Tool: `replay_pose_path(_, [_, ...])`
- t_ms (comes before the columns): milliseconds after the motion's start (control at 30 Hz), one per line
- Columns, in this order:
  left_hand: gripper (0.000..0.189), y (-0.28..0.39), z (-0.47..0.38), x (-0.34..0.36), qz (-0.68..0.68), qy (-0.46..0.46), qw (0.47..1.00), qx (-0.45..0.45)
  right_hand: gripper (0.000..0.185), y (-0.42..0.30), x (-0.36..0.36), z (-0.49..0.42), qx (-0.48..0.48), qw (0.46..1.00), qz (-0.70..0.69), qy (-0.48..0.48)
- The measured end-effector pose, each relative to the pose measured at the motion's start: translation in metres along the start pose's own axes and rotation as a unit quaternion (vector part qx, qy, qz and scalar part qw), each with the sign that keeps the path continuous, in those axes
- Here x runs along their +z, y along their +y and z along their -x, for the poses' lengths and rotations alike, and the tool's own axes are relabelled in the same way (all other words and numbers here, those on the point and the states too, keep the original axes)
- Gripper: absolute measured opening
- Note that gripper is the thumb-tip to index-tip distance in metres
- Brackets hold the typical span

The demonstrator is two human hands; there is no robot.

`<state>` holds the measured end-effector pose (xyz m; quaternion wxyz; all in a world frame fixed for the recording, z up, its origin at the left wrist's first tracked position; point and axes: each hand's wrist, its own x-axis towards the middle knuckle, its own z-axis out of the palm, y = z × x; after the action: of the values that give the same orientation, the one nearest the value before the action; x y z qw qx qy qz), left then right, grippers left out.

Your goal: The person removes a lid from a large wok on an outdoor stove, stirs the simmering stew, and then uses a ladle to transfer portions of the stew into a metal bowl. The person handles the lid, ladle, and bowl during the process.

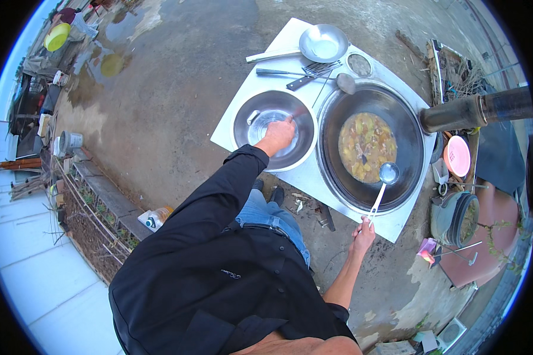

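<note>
My left hand (279, 135) is over a wide metal basin (310, 146), fingers curled; a blurred reddish streak lies by the fingertips, and I cannot tell whether they hold anything. A small pale object (253, 116) is at the basin's left inner wall. My right hand (364, 235) grips the handle of a ladle (389, 173). The ladle's metal bowl is at the lower right edge of a chunky yellow-brown stew (364, 142) in a large wok (408, 133) set into a metal-topped stove (288, 177).
On the stovetop lie a small handled wok (323, 43), a long-handled spatula (346, 83) and a slotted turner (300, 83). A stovepipe (453, 113) rises at the right, near a pink basin (456, 155) and buckets. A person (66, 15) is at the far upper left.
</note>
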<state>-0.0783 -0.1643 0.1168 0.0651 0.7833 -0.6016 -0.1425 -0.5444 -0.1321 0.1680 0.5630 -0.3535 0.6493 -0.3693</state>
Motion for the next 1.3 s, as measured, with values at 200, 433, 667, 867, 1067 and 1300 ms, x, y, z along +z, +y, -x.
replay_pose_path(200, [0.016,0.006,0.007,-0.003,0.084,-0.031,0.993,0.072,0.021,-0.003,0.015,-0.005,0.001,1.000,-0.015,-0.013])
replay_pose_path(433, [0.019,0.004,0.012,-0.020,0.087,-0.033,0.995,0.033,0.019,-0.005,0.028,-0.012,0.003,0.999,-0.037,-0.028])
replay_pose_path(667, [0.022,0.004,0.006,-0.014,0.090,-0.047,0.995,-0.009,0.019,-0.007,0.026,-0.009,0.010,0.999,-0.023,-0.037])
replay_pose_path(867, [0.017,-0.003,0.014,-0.008,0.097,-0.037,0.994,0.046,0.020,-0.003,0.026,-0.013,0.003,0.999,-0.024,-0.038])
replay_pose_path(1067, [0.016,0.003,0.016,-0.017,0.095,-0.076,0.990,0.069,0.019,-0.008,0.031,-0.012,0.006,0.998,-0.049,-0.048])
replay_pose_path(1300, [0.025,0.008,0.013,-0.009,0.122,-0.074,0.988,0.055,0.019,-0.008,0.034,-0.012,-0.003,0.999,-0.029,-0.044])
